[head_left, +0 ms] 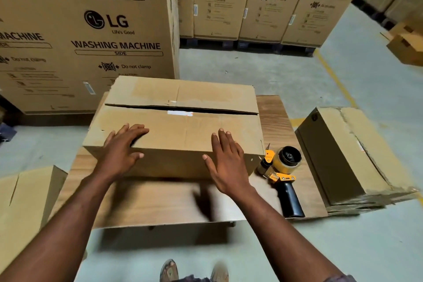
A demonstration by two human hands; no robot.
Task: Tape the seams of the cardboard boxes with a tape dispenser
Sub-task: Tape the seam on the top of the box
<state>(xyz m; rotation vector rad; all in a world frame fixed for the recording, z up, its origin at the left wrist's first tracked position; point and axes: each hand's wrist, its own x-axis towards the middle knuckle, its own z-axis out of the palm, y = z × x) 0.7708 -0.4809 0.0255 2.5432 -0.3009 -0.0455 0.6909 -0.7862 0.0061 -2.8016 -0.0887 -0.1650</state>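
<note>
- Presently, the cardboard box (183, 135) stands on the low wooden table (274, 119), with both hands laid on its near top flap (178, 126). The step in hand is judged to be closing and settling the flaps before any tape is applied.
- The left hand (121, 146) is laid flat near the left front corner, fingers straight and slightly spread, thumb hanging over the front edge. Nothing is gripped.
- The right hand (225, 160) is laid likewise toward the right front, fingers straight and close together, and nothing is held.
- A dark gap shows along the centre seam (206, 110), and the far flap (183, 92) appears to sit a little higher than the near one. Both flaps should be pressed level and drawn together until the edges meet, or the tape is likely to bridge a gap and wrinkle.
- Remnants of old tape or label (179, 113) are seen at the seam, so firm pressure would probably be needed there for good adhesion.
- The tape dispenser (281, 167) lies on the table just beside the box's right front corner, its black handle (289, 199) turned toward the person. It is best reached by the right hand while the flaps are held down by the left.
- A stack of flattened cartons (348, 151) lies to the right of the table, and large washing machine cartons (91, 30) stand behind.
</note>
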